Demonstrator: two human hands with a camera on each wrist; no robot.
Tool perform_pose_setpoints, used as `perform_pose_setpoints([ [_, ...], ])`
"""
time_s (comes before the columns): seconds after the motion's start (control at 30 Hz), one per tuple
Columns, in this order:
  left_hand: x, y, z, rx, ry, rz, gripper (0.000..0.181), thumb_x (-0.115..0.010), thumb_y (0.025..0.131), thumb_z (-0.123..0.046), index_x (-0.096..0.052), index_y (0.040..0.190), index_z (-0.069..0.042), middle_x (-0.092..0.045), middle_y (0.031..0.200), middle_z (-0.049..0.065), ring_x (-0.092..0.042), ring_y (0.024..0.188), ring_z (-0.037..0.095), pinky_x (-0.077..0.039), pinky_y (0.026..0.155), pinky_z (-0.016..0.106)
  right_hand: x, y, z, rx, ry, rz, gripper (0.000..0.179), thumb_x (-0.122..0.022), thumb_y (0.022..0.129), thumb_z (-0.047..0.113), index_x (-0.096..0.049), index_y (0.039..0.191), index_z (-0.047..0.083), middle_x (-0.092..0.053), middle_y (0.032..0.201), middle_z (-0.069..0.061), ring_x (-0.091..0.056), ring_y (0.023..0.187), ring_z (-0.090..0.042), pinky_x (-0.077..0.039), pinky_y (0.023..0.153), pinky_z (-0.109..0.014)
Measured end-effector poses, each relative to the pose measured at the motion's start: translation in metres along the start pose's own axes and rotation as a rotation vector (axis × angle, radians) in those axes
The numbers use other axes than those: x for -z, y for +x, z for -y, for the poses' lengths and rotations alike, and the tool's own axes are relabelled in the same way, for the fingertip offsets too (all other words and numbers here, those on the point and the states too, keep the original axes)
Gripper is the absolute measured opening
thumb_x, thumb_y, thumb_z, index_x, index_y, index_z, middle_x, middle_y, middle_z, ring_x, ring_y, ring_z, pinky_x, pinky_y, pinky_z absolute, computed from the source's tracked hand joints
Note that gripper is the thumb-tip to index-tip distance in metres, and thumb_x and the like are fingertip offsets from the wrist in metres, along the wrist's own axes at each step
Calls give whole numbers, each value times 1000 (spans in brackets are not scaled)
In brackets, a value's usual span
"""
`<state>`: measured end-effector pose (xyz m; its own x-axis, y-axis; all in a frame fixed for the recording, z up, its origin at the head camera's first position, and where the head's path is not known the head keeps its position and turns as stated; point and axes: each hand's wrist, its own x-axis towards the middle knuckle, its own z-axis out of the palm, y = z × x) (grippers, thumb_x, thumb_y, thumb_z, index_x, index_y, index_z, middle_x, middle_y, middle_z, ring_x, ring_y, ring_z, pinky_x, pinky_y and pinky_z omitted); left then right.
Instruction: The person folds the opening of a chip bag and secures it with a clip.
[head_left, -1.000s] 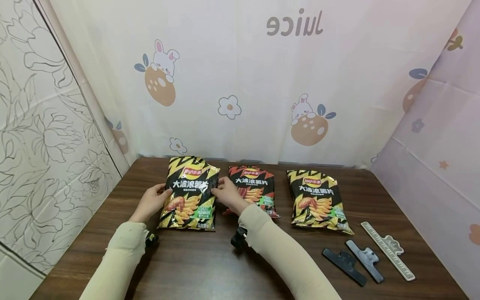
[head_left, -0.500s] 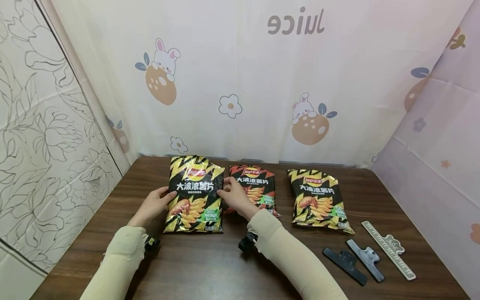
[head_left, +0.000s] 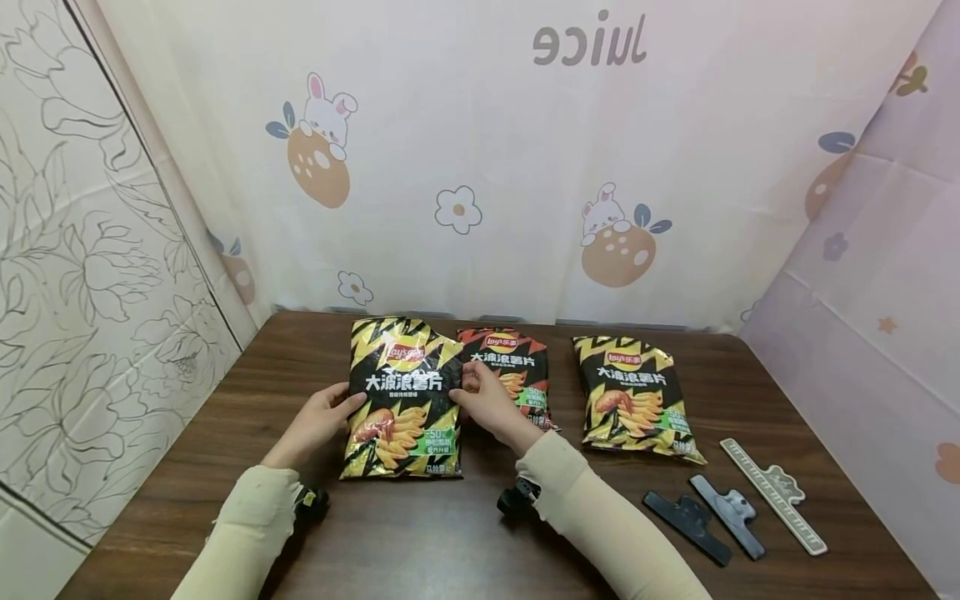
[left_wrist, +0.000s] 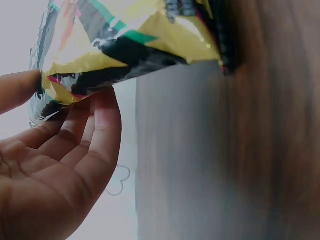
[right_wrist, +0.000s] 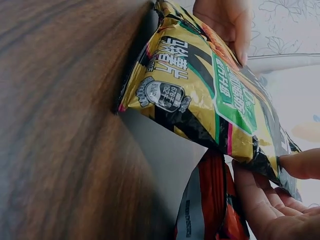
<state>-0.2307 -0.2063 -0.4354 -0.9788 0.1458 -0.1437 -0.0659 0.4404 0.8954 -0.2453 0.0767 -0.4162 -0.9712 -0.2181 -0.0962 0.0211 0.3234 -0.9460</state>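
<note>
A yellow-and-black bag of potato chips [head_left: 405, 400] is held between both hands at the left of the table, tilted up with its bottom edge near the tabletop. My left hand [head_left: 317, 422] grips its left edge, thumb in front and fingers behind, as the left wrist view shows. On the opposite edge my right hand [head_left: 495, 407] pinches the bag between thumb and fingers. Behind the right hand lies a red-and-black bag of chips [head_left: 537, 367], partly covered by the hand and the held bag. A second yellow-and-black chip bag [head_left: 633, 398] lies farther right.
Three bag clips lie at the right front of the wooden table [head_left: 420, 542]: a black clip [head_left: 686, 527], a grey clip [head_left: 727, 514] and a long whitish clip [head_left: 776, 496]. A printed curtain [head_left: 465, 125] hangs along the table's back edge.
Both hands have carried the held chip bag a little rightward and toward the front. It now covers part of the red bag's left side. The other bags and the clips lie as before.
</note>
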Motion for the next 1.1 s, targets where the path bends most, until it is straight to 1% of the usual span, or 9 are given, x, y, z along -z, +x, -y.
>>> perform_pose_setpoints([
  [0.13,-6,-4,0,-5,-44,20,60,-53,101,-42,-44,142,1,-63,122,19,-61,83,11,-51,73,27,4,-6,-5,-12,20,-7,47,-61,96,11,-43,139,5,-60,129,-19,-59,115,-30,-55,80,-37],
  [0.23,-11,-6,-1,-21,-40,20,58,-54,100,-41,-46,140,1,-63,119,17,-59,85,12,-50,72,28,8,-10,-7,-10,38,-6,46,-61,96,9,-43,139,5,-58,130,-21,-61,113,-30,-56,82,-40],
  [0.33,-15,-8,-3,-31,-45,16,56,-55,100,-40,-48,138,1,-63,116,16,-58,86,12,-50,71,28,12,-13,-9,-6,46,-6,43,-61,96,9,-45,136,6,-57,132,-20,-62,109,-27,-57,82,-40],
  [0.5,-23,-9,-6,-35,-71,21,53,-55,100,-37,-49,137,0,-63,116,16,-59,88,14,-51,72,28,19,-18,-11,4,52,-14,39,-60,96,7,-46,132,4,-63,122,-19,-64,98,-21,-57,80,-41],
  [0.67,-31,-10,-10,-37,-92,19,51,-55,100,-37,-50,136,-1,-62,114,14,-57,87,14,-50,71,27,26,-22,-13,4,63,-31,41,-61,95,5,-46,133,3,-65,120,-17,-64,98,-20,-57,79,-41],
  [0.77,-37,-11,-12,-40,-118,31,51,-56,100,-37,-50,136,-2,-62,117,14,-57,92,15,-50,75,28,31,-25,-15,10,66,-36,43,-60,95,4,-45,135,2,-64,121,-20,-65,100,-23,-57,79,-40],
  [0.83,-41,-11,-13,-37,-143,41,53,-56,100,-37,-48,138,-2,-61,122,15,-58,99,16,-51,80,30,34,-28,-16,11,59,-39,45,-60,96,5,-44,137,2,-64,122,-20,-65,102,-24,-57,79,-40],
  [0.97,-47,-13,-16,-37,-149,53,55,-56,100,-36,-45,142,-2,-59,128,17,-58,111,21,-52,90,36,42,-34,-21,7,41,-44,45,-60,96,8,-43,138,4,-62,123,-20,-64,104,-24,-56,82,-40],
  [1.1,-53,-14,-19,-67,-145,62,54,-56,101,-32,-44,143,0,-57,133,20,-57,118,25,-52,93,41,51,-38,-25,15,57,-41,46,-59,97,7,-42,139,2,-60,125,-23,-64,102,-24,-56,84,-41],
])
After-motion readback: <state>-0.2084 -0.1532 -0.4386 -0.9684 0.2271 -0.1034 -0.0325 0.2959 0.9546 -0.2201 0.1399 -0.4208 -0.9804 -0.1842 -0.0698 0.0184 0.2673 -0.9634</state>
